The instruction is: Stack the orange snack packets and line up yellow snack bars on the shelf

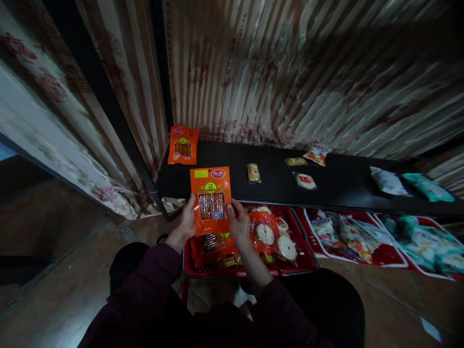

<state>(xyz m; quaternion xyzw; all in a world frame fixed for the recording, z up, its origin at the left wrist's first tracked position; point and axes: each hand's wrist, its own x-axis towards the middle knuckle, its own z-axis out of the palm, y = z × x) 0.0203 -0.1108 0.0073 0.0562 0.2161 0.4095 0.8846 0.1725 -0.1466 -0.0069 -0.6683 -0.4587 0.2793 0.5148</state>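
Note:
An orange snack packet [211, 205] with a clear window showing brown sticks is held upright between my two hands. My left hand [188, 217] grips its left edge, fingers closed behind it. On its right edge, my right hand [238, 223] pinches with the thumb in front. Below the packet sits a red basket [308, 263] holding more orange packets and round white wrapped cakes [265, 234]. A similar orange packet [183, 146] leans at the left end of the black shelf [221, 157].
Along the shelf lie small yellow packs [254, 172], a round wrapped cake [305, 181], a red-and-white bag [317, 153], a whitish bag [389, 181] and a green bag [428, 187]. Red bins [402, 262] of bags stand at right. A black post [105, 101] rises at left before a patterned curtain [253, 72].

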